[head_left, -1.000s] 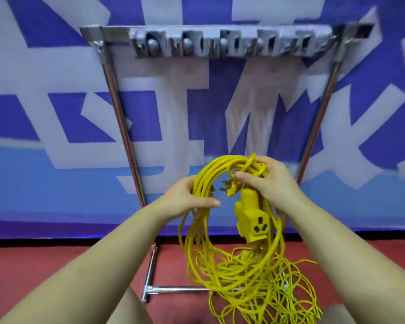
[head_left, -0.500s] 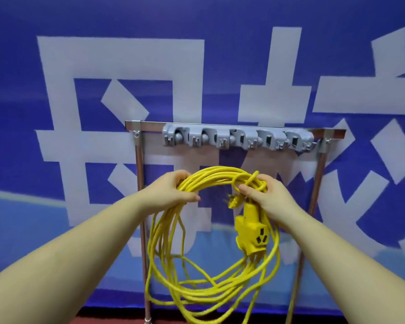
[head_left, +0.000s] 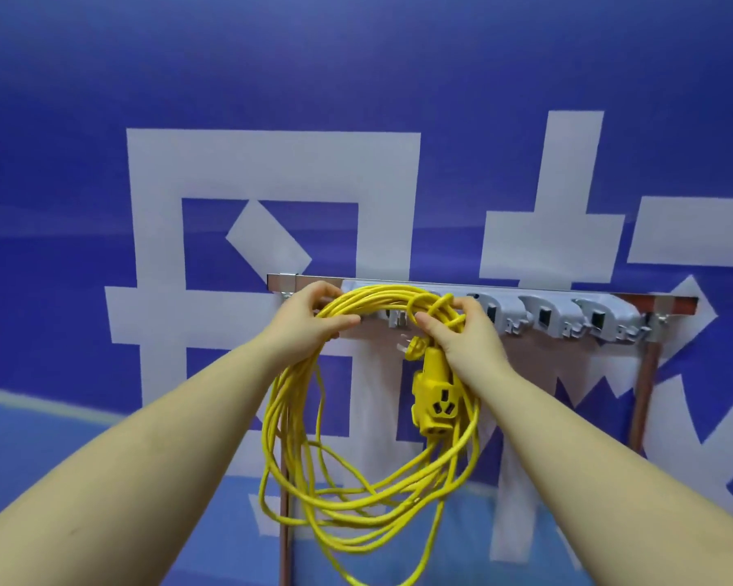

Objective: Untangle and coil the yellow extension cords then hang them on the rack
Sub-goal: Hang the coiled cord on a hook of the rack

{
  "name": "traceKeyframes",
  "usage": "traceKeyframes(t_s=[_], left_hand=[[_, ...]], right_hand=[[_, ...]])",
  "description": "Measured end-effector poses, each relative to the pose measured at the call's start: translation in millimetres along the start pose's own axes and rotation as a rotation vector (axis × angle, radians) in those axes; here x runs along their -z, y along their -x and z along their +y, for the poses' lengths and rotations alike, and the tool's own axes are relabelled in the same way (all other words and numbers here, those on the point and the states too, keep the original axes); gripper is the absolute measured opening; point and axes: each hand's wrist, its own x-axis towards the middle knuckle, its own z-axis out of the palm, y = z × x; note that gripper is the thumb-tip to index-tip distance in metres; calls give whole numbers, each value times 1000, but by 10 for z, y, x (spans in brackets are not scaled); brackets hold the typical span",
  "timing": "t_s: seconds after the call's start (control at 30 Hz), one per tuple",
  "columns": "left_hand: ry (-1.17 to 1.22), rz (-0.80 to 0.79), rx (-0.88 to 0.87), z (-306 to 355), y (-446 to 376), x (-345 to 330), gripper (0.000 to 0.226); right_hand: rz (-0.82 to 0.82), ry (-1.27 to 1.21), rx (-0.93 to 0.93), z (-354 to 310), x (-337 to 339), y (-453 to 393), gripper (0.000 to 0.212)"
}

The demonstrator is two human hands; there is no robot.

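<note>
Your left hand (head_left: 310, 317) and right hand (head_left: 462, 332) both curl around the top of the yellow cord coil (head_left: 356, 480), held against the rack (head_left: 568, 315); loops hang down, socket end (head_left: 434, 401) pointing down, possibly hooked already.

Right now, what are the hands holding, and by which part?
Both hold the coiled yellow extension cord by the top of its loops: left hand grips the upper left, right hand the wrapped bundle above the hanging socket.

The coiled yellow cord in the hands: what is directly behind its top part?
Behind the top of the yellow cord, held by the left hand and right hand, is the rack with its grey hooks. The cord and hands cover the leftmost hooks.
</note>
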Motion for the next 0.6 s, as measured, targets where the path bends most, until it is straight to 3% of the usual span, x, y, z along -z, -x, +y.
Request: traceKeyframes(t_s=[0.13,0.4,0.6], left_hand=[[8,22,-9,-100,-191,16,36],[-2,54,-7,-294,-416,-27,31],[77,35,39,-428,-433,-59,26]], right_hand=[[91,72,-33,-42,-145,-73,52],[214,193,-46,7,-311,-58,52],[221,33,-141,106,-464,19,54]])
